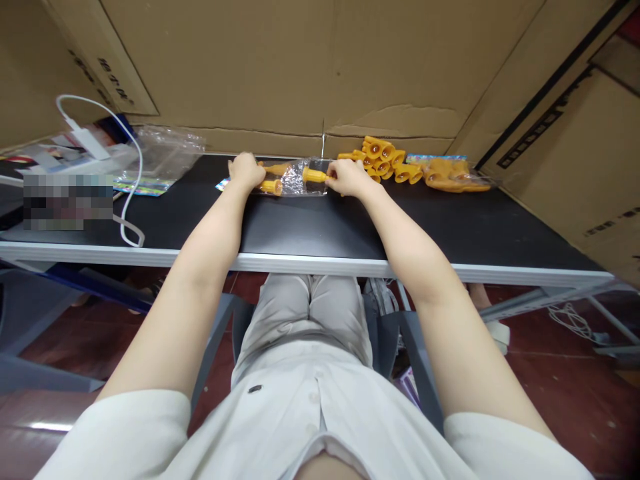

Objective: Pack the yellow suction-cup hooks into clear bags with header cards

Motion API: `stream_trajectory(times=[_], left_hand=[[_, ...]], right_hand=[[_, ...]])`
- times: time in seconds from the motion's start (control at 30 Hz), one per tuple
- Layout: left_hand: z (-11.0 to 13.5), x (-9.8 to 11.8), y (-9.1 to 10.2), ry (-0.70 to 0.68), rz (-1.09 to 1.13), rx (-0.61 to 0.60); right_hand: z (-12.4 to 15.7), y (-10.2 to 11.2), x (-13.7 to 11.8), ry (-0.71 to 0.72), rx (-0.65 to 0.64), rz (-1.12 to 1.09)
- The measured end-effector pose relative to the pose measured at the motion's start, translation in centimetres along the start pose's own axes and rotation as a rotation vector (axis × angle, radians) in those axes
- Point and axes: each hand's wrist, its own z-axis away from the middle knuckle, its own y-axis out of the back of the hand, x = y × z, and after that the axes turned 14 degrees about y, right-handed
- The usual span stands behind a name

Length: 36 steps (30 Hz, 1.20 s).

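A clear plastic bag (295,185) lies across the black table between my hands, with yellow-orange plastic pieces inside. My left hand (246,172) is closed on the bag's left end, beside a flared orange piece (271,187). At the right end, my right hand (349,177) pinches the narrow end of a yellow ribbed plastic piece (314,175), which lies within the bag's outline. Whether the fingers also grip the film cannot be seen. Colourful printed card (221,184) shows past my left hand.
Right of my hands is a pile of orange cup-ended pieces (383,157), then a filled bag (453,175). Flat clear bags (167,157), a white cable (137,153) and a blurred-out item lie at the left. Cardboard walls (280,73) enclose the table's back and sides.
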Motion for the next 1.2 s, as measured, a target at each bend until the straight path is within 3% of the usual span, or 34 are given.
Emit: stream_trajectory(times=[0.23,0.4,0.57,0.8,1.2], left_hand=[[-2.1,-0.3,-1.8,-0.203,0.071,-0.207],[-1.6,-0.1,-1.8,-0.167,0.203,-0.238],[-0.7,0.2,-1.2,-0.128,0.316,-0.27],[-1.2,0.1,-1.4,-0.104,0.372,-0.285],[-1.1,0.0,-1.5,-0.1,0.453,-0.315]], right_hand=[[-0.5,-1.2,-0.6,-0.01,0.143,-0.016],[-1.1,-2.3,-0.5,-0.086,0.15,-0.046],[-0.8,-2.0,-1.0,-0.157,0.142,0.0],[-0.5,-1.8,-2.6,-0.144,0.139,0.034],[-0.5,-1.7,-3.1,-0.205,0.12,0.023]])
